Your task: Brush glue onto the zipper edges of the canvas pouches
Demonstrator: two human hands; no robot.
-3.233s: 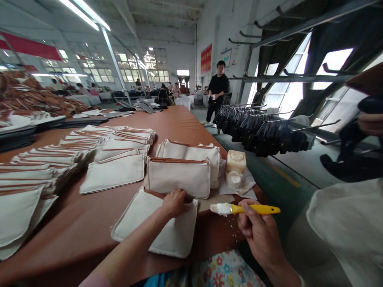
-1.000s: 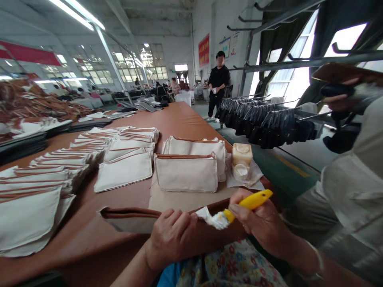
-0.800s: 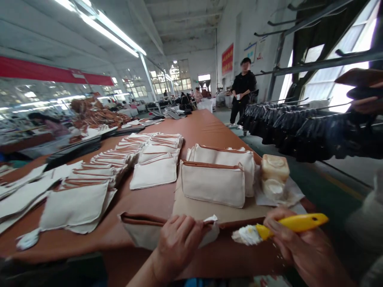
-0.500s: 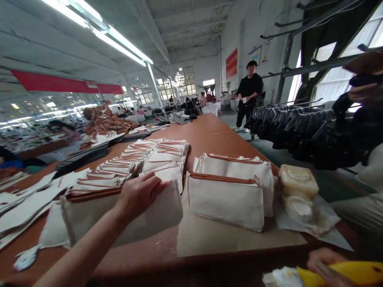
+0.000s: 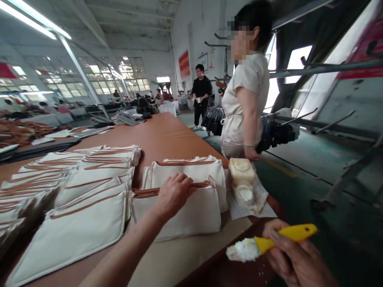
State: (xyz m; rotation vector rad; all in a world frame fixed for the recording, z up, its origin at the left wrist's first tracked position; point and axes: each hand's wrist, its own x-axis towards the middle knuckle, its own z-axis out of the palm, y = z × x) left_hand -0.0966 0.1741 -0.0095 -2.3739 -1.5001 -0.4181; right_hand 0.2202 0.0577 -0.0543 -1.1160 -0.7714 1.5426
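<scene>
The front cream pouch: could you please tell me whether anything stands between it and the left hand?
Nothing visible does: the left hand is at the top edge of the front cream pouch, fingers curled over it. The pale container and yellow brush are both off to the right.

The wearer shows one left hand [image 5: 174, 194] and one right hand [image 5: 291, 253], one yellow-handled brush [image 5: 257, 244], one brown surface [image 5: 164, 134], uncountably many cream brown-edged pouches [image 5: 86, 227].

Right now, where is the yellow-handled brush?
In the head view, the brush is at lower right, held in the right hand, nearer the camera than the pale container.
</scene>
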